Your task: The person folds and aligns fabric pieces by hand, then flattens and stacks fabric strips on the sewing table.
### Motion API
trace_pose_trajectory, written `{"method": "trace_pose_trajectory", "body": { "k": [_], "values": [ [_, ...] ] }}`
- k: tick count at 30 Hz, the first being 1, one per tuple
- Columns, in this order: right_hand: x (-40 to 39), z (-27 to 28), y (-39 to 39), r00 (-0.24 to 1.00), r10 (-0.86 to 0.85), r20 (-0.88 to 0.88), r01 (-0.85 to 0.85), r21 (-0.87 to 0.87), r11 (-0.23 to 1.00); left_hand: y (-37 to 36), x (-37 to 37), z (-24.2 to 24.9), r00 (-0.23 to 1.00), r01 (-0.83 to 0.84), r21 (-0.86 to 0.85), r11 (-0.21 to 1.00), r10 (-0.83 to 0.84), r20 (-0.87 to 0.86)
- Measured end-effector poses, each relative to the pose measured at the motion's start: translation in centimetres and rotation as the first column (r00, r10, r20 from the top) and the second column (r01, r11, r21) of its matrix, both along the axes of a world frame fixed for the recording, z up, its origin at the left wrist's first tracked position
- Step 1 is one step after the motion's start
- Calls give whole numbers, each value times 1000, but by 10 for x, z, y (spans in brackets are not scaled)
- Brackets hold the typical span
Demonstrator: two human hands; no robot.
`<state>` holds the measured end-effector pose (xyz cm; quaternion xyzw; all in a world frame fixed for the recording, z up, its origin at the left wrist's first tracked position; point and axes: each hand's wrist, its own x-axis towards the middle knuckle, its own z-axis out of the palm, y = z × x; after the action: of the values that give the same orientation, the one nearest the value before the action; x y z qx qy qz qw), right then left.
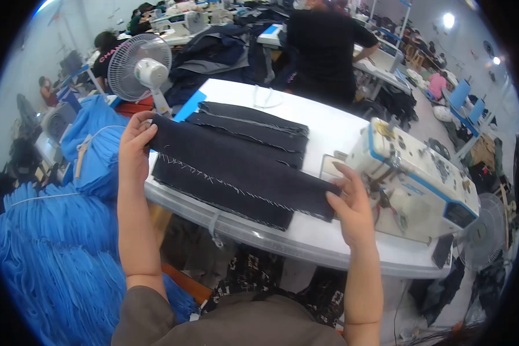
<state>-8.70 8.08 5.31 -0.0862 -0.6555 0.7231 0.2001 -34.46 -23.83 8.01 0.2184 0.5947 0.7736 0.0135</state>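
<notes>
A long dark fabric piece (236, 164) with a frayed, pale-threaded edge is stretched between my two hands. My left hand (137, 135) pinches its left end between thumb and fingers. At the other end, my right hand (350, 202) grips the right corner, close to the sewing machine (415, 179). Beneath and behind the held piece, more dark fabric pieces (248, 124) lie on the white table (334, 130). Part of these lower pieces is hidden by the held one.
Bundled blue fabric (57, 248) is heaped at the left. A fan (150, 72) stands behind the table's left end. Beyond the table is a person in black (323, 52), near piled dark garments (213, 55). Another fan (484, 230) is at the right.
</notes>
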Motion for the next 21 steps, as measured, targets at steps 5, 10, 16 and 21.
{"method": "trace_pose_trajectory", "body": {
  "k": [5, 10, 16, 21],
  "values": [
    [-56, -39, -15, 992, -108, 72, 89, 239, 967, -23, -53, -58, 986, -168, -205, 964, 166, -26],
    [-62, -59, -25, 964, -266, 20, 183, 673, 717, -16, -62, -102, 939, -343, -447, 826, 303, -161],
    [-60, -79, -23, 934, -356, -32, 282, 678, 679, -17, -72, -130, 857, -503, -507, 700, 329, -396],
    [-57, -69, -30, 933, -343, -111, 329, 655, 681, -21, -63, -107, 907, -419, -555, 719, 306, -288]
  ]
}}
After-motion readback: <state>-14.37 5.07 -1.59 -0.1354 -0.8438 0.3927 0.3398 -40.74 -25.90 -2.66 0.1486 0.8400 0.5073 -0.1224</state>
